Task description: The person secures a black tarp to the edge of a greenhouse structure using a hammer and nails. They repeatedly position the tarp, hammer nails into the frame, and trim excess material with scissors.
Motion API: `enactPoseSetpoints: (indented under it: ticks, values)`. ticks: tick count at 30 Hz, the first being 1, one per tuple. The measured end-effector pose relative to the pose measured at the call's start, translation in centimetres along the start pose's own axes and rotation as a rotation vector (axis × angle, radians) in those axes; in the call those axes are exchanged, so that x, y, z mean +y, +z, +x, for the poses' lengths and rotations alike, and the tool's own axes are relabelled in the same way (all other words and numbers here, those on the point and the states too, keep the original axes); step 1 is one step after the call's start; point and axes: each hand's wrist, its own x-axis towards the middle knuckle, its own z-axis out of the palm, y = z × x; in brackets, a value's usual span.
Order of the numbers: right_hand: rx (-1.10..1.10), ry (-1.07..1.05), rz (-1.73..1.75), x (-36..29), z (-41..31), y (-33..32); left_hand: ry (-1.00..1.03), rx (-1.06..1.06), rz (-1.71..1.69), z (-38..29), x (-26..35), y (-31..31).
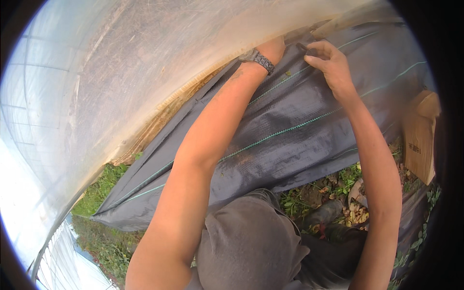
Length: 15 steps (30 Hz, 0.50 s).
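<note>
Black woven ground-cover fabric with green stitched lines lies before me, along the lower edge of a translucent plastic sheet. My left hand, with a wristwatch on the wrist, reaches to the fabric's upper edge by the sheet. Its fingers are hidden, so what it holds cannot be seen. Just right of it, my right hand pinches a small dark piece between thumb and fingers, above the fabric. Whether this piece is part of the fabric or separate I cannot tell.
A cardboard piece bearing print stands at the right. Green weeds, dry leaves and soil show below the fabric. My knee in dark trousers is close beneath my arms. More grass grows at the left by the sheet.
</note>
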Motion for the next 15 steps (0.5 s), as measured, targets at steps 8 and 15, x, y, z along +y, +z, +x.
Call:
enactPoseSetpoints:
  ticks: [8,15]
  values:
    - [0.012,0.023,0.014,-0.3,-0.2,0.1,0.051,-0.085,-0.122,1.7,-0.3,1.4]
    - [0.032,0.030,-0.037,-0.5,-0.1,0.6,-0.089,-0.453,-0.129,2.4,0.8,-0.5]
